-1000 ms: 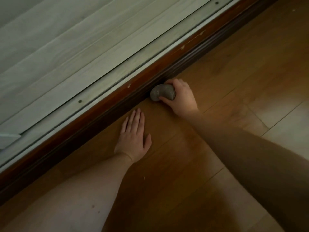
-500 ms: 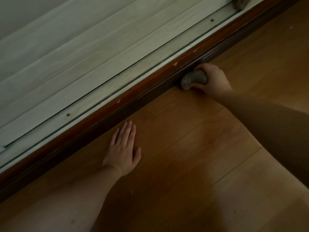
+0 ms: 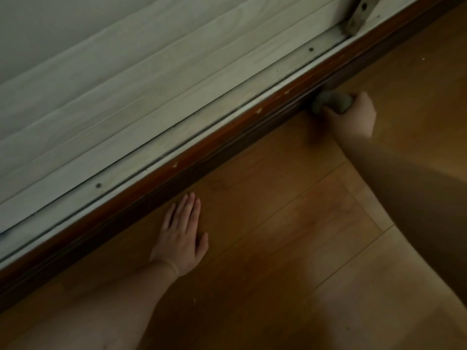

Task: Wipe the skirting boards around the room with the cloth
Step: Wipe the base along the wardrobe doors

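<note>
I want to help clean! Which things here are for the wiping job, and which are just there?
For the job: cloth, gripped by the right hand; dark skirting board; left hand, flat on the floor.

Just there: wooden floor; pale sliding-door track; metal bracket.

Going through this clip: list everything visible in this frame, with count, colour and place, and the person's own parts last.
skirting board: one, dark red-brown with small pale chips, running diagonally from lower left to upper right.
cloth: one, grey, bunched, against the skirting board at upper right.
floor: one, orange-brown wood planks, lower right half.
pale panelling: one stretch, whitish wood grain with dark screws, above the skirting board.
bracket: one, pale grey, top right corner.
left hand: one, flat on the floor, fingers straight, near the skirting board.
right hand: one, gripping the cloth.
</note>
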Demonstrator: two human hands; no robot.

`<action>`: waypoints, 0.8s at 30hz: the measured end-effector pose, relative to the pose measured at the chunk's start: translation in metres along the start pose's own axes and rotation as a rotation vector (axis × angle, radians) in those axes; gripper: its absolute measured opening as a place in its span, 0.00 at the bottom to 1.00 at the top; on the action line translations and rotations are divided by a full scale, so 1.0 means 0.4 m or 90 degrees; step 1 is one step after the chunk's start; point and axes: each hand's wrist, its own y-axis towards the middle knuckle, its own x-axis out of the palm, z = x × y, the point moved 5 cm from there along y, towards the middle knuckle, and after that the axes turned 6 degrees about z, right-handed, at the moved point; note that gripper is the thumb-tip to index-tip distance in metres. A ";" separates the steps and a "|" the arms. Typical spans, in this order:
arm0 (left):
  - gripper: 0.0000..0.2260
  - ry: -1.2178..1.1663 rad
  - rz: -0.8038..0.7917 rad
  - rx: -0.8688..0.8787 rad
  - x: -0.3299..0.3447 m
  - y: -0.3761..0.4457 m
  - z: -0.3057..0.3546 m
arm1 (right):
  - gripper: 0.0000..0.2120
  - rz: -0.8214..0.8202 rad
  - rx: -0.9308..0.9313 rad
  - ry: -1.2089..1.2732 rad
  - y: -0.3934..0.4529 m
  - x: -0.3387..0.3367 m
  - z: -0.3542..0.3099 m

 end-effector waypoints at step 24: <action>0.33 -0.013 0.017 0.003 -0.004 -0.003 0.000 | 0.21 -0.250 -0.204 0.090 -0.261 0.096 -0.143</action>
